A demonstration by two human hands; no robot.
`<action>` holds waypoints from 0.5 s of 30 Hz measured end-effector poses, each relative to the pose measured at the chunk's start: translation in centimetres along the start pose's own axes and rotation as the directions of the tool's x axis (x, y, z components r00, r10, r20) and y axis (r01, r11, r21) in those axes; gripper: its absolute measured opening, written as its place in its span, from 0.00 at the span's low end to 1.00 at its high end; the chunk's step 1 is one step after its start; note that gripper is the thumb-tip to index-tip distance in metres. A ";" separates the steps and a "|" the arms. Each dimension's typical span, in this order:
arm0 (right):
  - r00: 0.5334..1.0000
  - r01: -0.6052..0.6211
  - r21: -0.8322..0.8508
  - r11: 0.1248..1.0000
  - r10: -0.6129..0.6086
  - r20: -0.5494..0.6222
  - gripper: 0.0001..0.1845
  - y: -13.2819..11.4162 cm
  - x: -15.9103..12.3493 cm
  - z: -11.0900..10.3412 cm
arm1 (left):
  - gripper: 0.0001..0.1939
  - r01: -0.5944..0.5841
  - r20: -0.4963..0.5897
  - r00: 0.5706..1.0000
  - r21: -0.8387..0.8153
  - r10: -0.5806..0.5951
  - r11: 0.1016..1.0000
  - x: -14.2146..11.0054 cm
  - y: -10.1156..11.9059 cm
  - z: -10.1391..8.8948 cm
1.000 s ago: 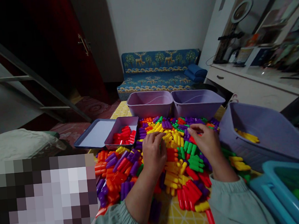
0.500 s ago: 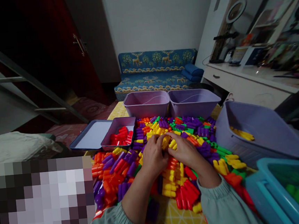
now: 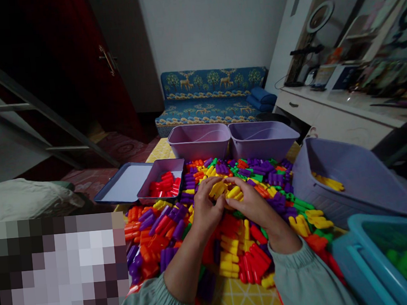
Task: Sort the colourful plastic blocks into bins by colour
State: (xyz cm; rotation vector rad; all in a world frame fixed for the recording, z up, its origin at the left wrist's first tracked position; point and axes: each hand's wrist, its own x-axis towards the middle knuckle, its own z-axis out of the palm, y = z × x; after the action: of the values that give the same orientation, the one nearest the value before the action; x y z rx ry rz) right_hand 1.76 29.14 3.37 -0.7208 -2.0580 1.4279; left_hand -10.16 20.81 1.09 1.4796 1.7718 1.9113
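Observation:
My left hand (image 3: 206, 207) has its fingers curled around a yellow plastic building block (image 3: 217, 189) above the middle of the pile. Close beside it, my right hand (image 3: 250, 205) pinches another yellow block (image 3: 234, 193) between thumb and fingers. The two hands nearly meet at the thumbs; whether the two blocks touch cannot be made out. Beneath them spreads a heap of ribbed, tube-like blocks in red, orange, purple, green and yellow. Nearer my sleeves lie red blocks (image 3: 254, 264) and yellow blocks (image 3: 229, 257).
Two purple bins (image 3: 200, 148) stand at the back. A purple bin (image 3: 355, 177) on the right holds yellow blocks, and a teal bin (image 3: 360, 238) holds green ones. Red blocks lie in the open tin (image 3: 145, 193) at left. A patterned yellow cloth (image 3: 243, 298) covers the table.
My right hand has moved left from over the right side of the pile to meet my left hand. Yellow blocks now show in both hands. The view has shifted slightly.

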 end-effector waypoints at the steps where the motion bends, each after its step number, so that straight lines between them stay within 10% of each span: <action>1: 1.000 -0.005 0.033 0.999 0.005 0.011 0.29 -0.1 0.0 0.0 | 0.23 0.038 0.008 0.999 -0.057 -0.038 0.998 0.0 0.1 0.0; 7: 1.000 -0.006 0.144 0.989 0.005 0.003 0.30 -0.1 0.1 0.0 | 0.25 0.298 0.157 0.954 -0.457 -0.254 0.838 -0.1 1.0 0.1; 15: 0.977 -0.040 0.216 0.976 0.084 -0.198 0.22 -0.6 0.1 -0.1 | 0.25 0.383 0.079 0.913 -0.496 -0.399 0.779 -0.1 0.9 0.2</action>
State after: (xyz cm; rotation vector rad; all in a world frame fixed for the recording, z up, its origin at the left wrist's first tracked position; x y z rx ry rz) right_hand 1.67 29.10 4.02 -0.8126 -1.7107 1.5109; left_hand -9.56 20.63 1.75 0.8247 1.2988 1.9602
